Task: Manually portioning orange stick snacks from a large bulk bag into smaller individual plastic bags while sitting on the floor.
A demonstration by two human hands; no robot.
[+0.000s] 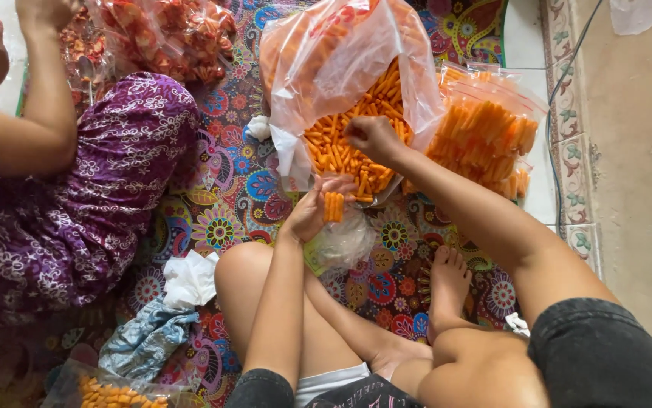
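Orange snack sticks: a small bundle of short orange stick-shaped snacks (332, 206) stands upright in the left hand, just below the mouth of the big bag.
Left hand: the left hand (312, 211) is cupped and closed around that bundle, apparently so the sticks stay aligned.
Right hand: the right hand (373, 137) reaches into the bag mouth, fingers curled among the loose sticks; whether it grips any cannot be told.
Large bag: one large clear plastic bag (341, 68), full of the same orange sticks, lies tilted with its opening toward the person, which keeps the contents within reach.
Small bag: one crumpled clear plastic bag (347, 242) lies on the mat just under the left hand.
Filled packs: a stack of clear sealed packs of orange sticks (484, 136) sits right of the big bag; the count is unclear.
Mat: a colourful floral floor mat (227, 196) carries everything.
Other person: one co-worker in a purple patterned dress (76, 204) sits at the left, beside bags of reddish snacks (175, 34).
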